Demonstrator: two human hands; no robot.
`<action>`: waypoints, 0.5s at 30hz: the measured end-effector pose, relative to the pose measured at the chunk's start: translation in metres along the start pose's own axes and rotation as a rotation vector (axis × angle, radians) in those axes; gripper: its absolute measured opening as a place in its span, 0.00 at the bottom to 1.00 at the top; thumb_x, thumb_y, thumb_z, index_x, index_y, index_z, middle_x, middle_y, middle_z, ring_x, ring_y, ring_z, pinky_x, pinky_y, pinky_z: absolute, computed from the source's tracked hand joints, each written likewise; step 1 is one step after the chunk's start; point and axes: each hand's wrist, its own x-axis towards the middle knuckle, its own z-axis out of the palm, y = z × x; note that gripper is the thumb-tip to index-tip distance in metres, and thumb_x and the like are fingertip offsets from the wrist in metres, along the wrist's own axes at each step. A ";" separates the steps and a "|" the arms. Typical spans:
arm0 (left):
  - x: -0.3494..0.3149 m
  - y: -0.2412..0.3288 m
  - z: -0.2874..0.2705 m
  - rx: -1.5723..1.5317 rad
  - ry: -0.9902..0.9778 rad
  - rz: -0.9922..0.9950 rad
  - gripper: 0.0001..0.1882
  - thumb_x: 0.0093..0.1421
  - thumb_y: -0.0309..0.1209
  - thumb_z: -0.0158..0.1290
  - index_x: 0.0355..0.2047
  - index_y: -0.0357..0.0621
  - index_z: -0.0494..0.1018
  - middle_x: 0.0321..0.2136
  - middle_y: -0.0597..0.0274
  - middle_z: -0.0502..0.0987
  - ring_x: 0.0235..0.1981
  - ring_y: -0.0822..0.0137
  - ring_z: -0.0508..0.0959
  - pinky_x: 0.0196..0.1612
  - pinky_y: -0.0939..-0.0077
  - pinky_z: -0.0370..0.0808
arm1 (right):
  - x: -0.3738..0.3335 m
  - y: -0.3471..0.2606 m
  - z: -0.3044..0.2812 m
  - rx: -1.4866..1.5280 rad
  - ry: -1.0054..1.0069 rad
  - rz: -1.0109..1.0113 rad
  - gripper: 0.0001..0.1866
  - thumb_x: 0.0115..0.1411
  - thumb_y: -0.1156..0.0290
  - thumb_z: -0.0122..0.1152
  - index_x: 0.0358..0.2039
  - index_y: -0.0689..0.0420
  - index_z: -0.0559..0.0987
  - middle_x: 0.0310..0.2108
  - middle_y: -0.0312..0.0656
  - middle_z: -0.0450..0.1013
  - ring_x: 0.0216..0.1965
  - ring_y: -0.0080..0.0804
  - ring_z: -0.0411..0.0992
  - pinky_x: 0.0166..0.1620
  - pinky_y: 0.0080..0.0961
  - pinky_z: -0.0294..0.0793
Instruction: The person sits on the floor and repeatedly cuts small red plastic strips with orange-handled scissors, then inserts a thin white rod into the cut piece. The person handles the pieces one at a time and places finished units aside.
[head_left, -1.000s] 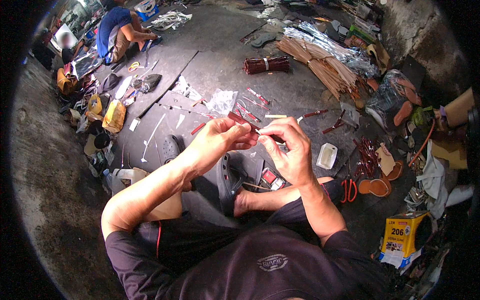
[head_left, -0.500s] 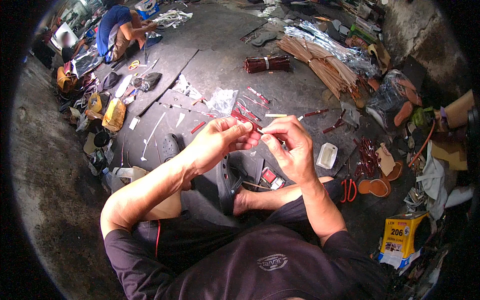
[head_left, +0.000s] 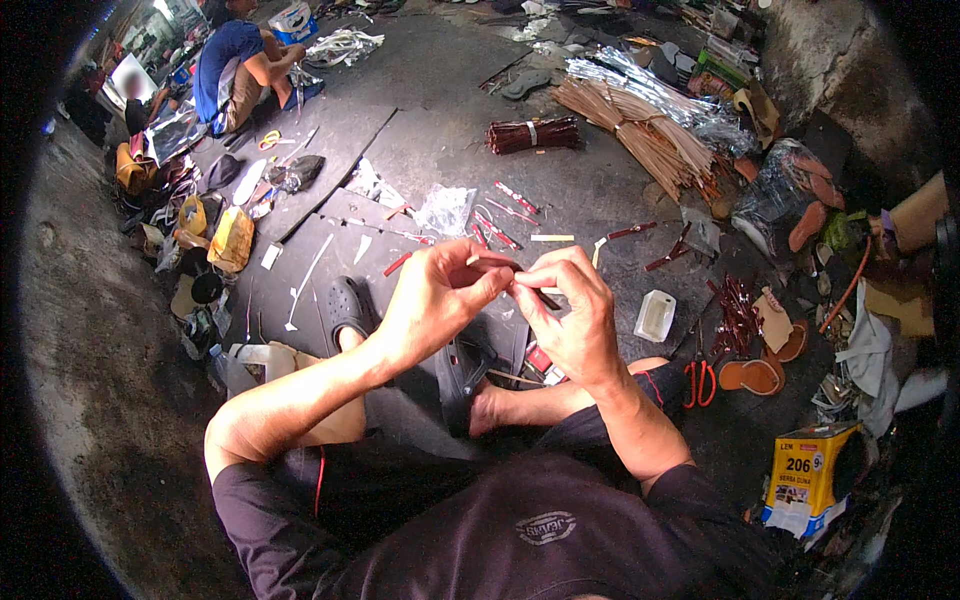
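In front of my chest, both hands hold a short dark red strap (head_left: pixel 493 262) with a pale edge. My left hand (head_left: pixel 440 298) pinches one end between thumb and fingers. Close against it, my right hand (head_left: pixel 572 315) grips the other end with its fingertips. My fingers cover much of the strap, and its lower end is partly hidden. Beyond my hands, several similar dark red strap pieces (head_left: pixel 497 233) lie on the floor beside a crumpled clear plastic bag (head_left: pixel 445 210).
Right of my hands are a white plastic tray (head_left: pixel 655 315), red-handled scissors (head_left: pixel 700 380), brown soles (head_left: pixel 750 376) and a yellow can (head_left: pixel 812 468). Farther off lie a dark red strap bundle (head_left: pixel 533 135) and long tan strips (head_left: pixel 640 135). A person (head_left: pixel 232 70) squats far left.
The strap has turned from showing its red face to a thinner, edge-on view. My right hand has shifted slightly down, and its fingers have closed in beside the left thumb.
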 end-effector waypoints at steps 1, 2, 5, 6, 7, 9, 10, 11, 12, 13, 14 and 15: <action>-0.001 0.001 0.000 0.002 -0.010 -0.008 0.13 0.61 0.34 0.58 0.41 0.37 0.78 0.30 0.62 0.81 0.30 0.77 0.78 0.28 0.82 0.75 | 0.000 0.002 -0.001 0.028 -0.009 0.016 0.10 0.49 0.83 0.67 0.30 0.60 0.76 0.32 0.43 0.71 0.35 0.38 0.73 0.38 0.32 0.73; -0.001 0.001 0.000 0.005 -0.021 -0.016 0.13 0.62 0.35 0.58 0.41 0.37 0.78 0.30 0.63 0.81 0.29 0.78 0.77 0.26 0.83 0.74 | -0.002 0.004 0.000 0.099 -0.002 0.093 0.09 0.49 0.82 0.68 0.29 0.60 0.75 0.32 0.43 0.71 0.35 0.37 0.72 0.38 0.30 0.72; 0.002 0.000 -0.001 -0.063 -0.056 -0.014 0.13 0.62 0.34 0.58 0.41 0.37 0.76 0.33 0.61 0.81 0.34 0.75 0.78 0.35 0.80 0.77 | -0.005 0.010 -0.001 0.147 -0.009 0.135 0.09 0.50 0.80 0.68 0.29 0.60 0.75 0.31 0.43 0.71 0.35 0.37 0.72 0.38 0.30 0.72; 0.003 -0.007 0.000 -0.100 -0.060 0.018 0.12 0.62 0.33 0.58 0.40 0.36 0.76 0.34 0.60 0.81 0.36 0.74 0.79 0.38 0.78 0.78 | -0.005 0.009 0.000 0.156 0.003 0.138 0.09 0.51 0.80 0.68 0.29 0.60 0.75 0.31 0.43 0.71 0.35 0.36 0.72 0.38 0.30 0.72; 0.004 -0.011 0.001 -0.137 -0.063 0.050 0.11 0.62 0.32 0.58 0.40 0.35 0.75 0.36 0.59 0.81 0.37 0.73 0.79 0.41 0.77 0.78 | -0.004 0.008 0.000 0.182 0.011 0.157 0.09 0.51 0.80 0.68 0.29 0.60 0.75 0.31 0.43 0.71 0.35 0.36 0.72 0.39 0.30 0.72; 0.005 -0.012 -0.001 -0.166 -0.074 0.045 0.11 0.62 0.30 0.57 0.39 0.34 0.74 0.37 0.57 0.80 0.40 0.71 0.79 0.46 0.74 0.77 | -0.004 0.004 0.000 0.233 0.028 0.200 0.09 0.52 0.79 0.68 0.29 0.60 0.75 0.32 0.43 0.71 0.35 0.37 0.72 0.39 0.31 0.73; 0.005 -0.011 -0.001 -0.181 -0.082 0.040 0.10 0.62 0.29 0.57 0.39 0.34 0.74 0.38 0.56 0.80 0.41 0.70 0.79 0.48 0.72 0.77 | -0.004 0.004 0.000 0.220 0.029 0.185 0.09 0.52 0.79 0.68 0.29 0.60 0.75 0.32 0.43 0.71 0.35 0.36 0.72 0.39 0.30 0.73; 0.005 -0.008 0.000 -0.198 -0.069 0.038 0.10 0.62 0.28 0.57 0.40 0.34 0.74 0.37 0.58 0.81 0.40 0.72 0.79 0.47 0.75 0.77 | -0.004 0.004 -0.001 0.207 0.029 0.169 0.08 0.52 0.79 0.68 0.30 0.60 0.75 0.32 0.43 0.71 0.36 0.36 0.72 0.39 0.30 0.73; 0.004 -0.005 0.002 -0.216 -0.056 0.035 0.09 0.62 0.27 0.57 0.40 0.34 0.74 0.36 0.59 0.81 0.39 0.73 0.79 0.45 0.77 0.76 | -0.003 0.003 0.000 0.194 0.028 0.154 0.08 0.52 0.79 0.68 0.30 0.60 0.75 0.32 0.43 0.71 0.36 0.36 0.72 0.39 0.30 0.73; 0.003 -0.004 0.003 -0.234 -0.042 0.032 0.09 0.62 0.26 0.56 0.40 0.34 0.74 0.35 0.61 0.81 0.38 0.75 0.79 0.44 0.79 0.76 | -0.003 0.002 0.000 0.187 0.042 0.146 0.08 0.52 0.79 0.68 0.30 0.60 0.75 0.33 0.43 0.71 0.36 0.36 0.72 0.39 0.29 0.73; 0.003 -0.004 0.004 -0.228 -0.037 0.031 0.09 0.63 0.26 0.56 0.41 0.34 0.74 0.35 0.60 0.81 0.38 0.74 0.79 0.44 0.79 0.76 | -0.002 0.000 -0.001 0.181 0.055 0.138 0.08 0.52 0.79 0.68 0.30 0.60 0.75 0.33 0.43 0.71 0.36 0.37 0.72 0.39 0.29 0.73; 0.004 -0.004 0.003 -0.224 -0.029 0.031 0.09 0.63 0.27 0.56 0.41 0.34 0.74 0.35 0.60 0.81 0.38 0.74 0.79 0.44 0.79 0.76 | -0.001 -0.002 -0.001 0.175 0.066 0.128 0.08 0.52 0.79 0.68 0.30 0.60 0.75 0.33 0.44 0.71 0.37 0.37 0.72 0.40 0.29 0.73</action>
